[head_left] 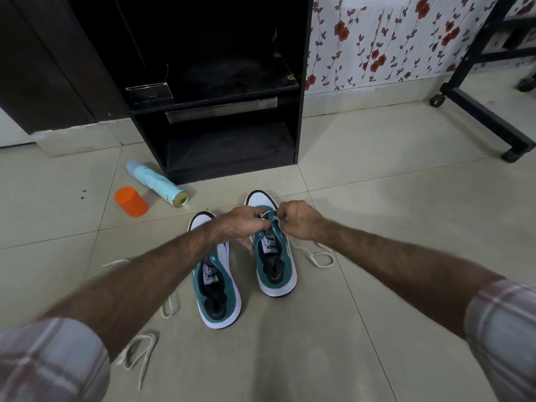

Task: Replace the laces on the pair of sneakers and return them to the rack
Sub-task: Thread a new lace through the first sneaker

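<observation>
Both hands, the left hand point(243, 224) and right hand point(298, 220), pinch the lace point(314, 255) at the right sneaker point(275, 256). The left sneaker point(216, 288) has no lace, and the rack point(232, 146) waits.

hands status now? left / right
Left hand: fingers curled at the right sneaker eyelets, pinching the lace.
Right hand: curled, pinching the same lace.
</observation>
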